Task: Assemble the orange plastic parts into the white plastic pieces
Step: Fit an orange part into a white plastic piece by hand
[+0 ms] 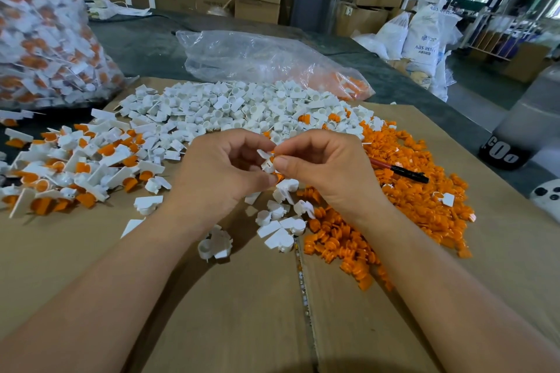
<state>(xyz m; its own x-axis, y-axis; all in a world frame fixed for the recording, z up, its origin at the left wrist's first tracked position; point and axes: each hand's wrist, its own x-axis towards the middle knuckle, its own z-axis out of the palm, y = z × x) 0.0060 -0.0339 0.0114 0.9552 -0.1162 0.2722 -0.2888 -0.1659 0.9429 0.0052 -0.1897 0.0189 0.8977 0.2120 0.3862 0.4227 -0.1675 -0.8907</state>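
A white piece is pinched in the curled fingers of the left hand above the cardboard, apparently to steady it. An orange part is pinched against it by the right hand. The orange heap is kept right, the finished pieces left.

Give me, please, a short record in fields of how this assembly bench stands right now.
left hand: pinches white piece
right hand: pinches same piece; orange part shows at it
assembled pile: left, on cardboard
white heap: centre, beyond hands
orange heap: right
pen: on orange heap
clear bag: behind white heap
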